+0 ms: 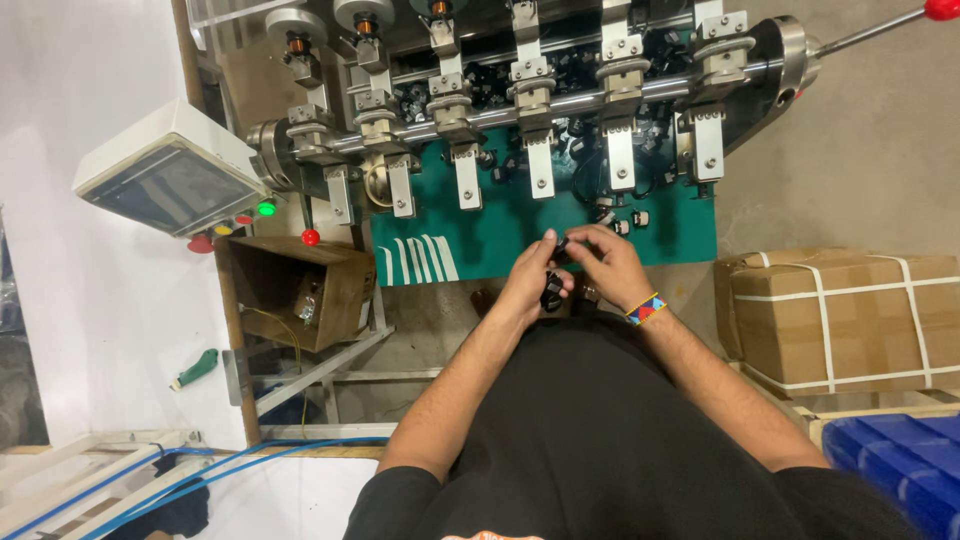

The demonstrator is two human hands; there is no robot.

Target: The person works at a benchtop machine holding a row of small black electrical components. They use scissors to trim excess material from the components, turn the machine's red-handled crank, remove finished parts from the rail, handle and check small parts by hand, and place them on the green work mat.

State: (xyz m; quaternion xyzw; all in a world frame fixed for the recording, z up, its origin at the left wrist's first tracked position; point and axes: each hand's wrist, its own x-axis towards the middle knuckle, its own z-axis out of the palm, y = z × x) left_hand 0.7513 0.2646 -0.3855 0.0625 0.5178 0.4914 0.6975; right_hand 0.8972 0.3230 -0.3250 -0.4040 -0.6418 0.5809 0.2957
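My left hand (535, 275) and my right hand (610, 262) meet just in front of the green machine bed (500, 235). The left hand cups several small black parts (551, 295), and its fingers pinch one more small black part (560, 242). The right hand's fingertips touch that same part from the right. A striped woven band (646, 309) sits on my right wrist. Above the hands, a row of several metal clamp stations (535, 100) runs along a steel shaft, with more loose black parts (620, 222) scattered on the bed.
A control box (165, 180) with red, yellow and green buttons stands at left, above an open cardboard box (290, 290). A strapped cardboard carton (845, 315) sits at right, a blue crate (895, 455) below it. A red-knobbed lever (935, 10) projects at top right.
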